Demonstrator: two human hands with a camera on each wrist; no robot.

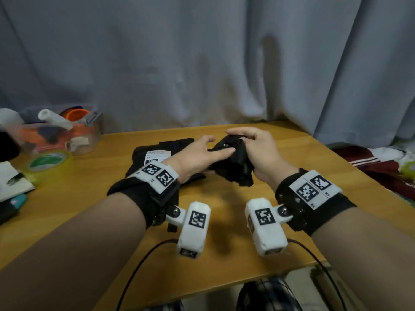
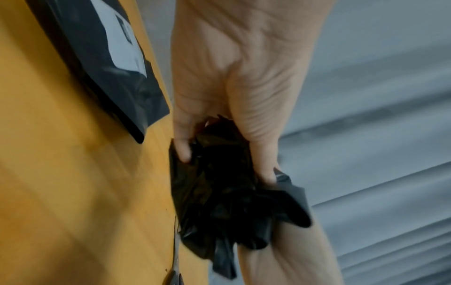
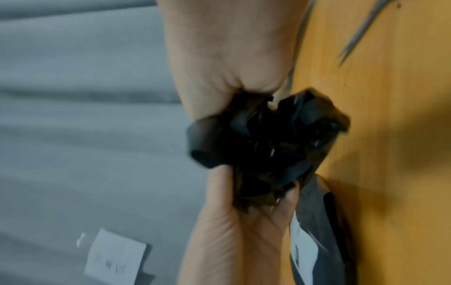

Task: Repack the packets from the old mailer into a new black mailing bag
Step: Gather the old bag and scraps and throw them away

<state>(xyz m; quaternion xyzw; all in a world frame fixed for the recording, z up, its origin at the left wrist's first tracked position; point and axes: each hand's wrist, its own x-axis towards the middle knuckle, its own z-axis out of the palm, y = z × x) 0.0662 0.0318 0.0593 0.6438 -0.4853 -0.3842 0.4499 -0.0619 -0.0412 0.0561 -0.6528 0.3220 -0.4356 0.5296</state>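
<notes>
One crumpled black plastic bag (image 1: 233,158) is held just above the wooden bench (image 1: 224,205), between two hands: the right hand (image 1: 258,151) has its fingers curled around the wad, and the left hand (image 1: 199,153) pinches its near side between thumb and fingers. One flat black mailer (image 1: 155,158) with a single white label (image 1: 156,156) lies on the bench just left of them. At the bench's far left stand one clear tub of clutter (image 1: 67,131) and one roll of tape (image 1: 48,161).

Crumpled, glossy black plastic bag (image 1: 233,160) between the fingers (image 1: 221,151). Left of them, flat black mailer (image 1: 143,160) with white printed label (image 1: 157,156). Beneath, orange-yellow wood-grain table (image 1: 224,198). Beyond the fingertips, plain grey-blue curtain (image 1: 202,63).
</notes>
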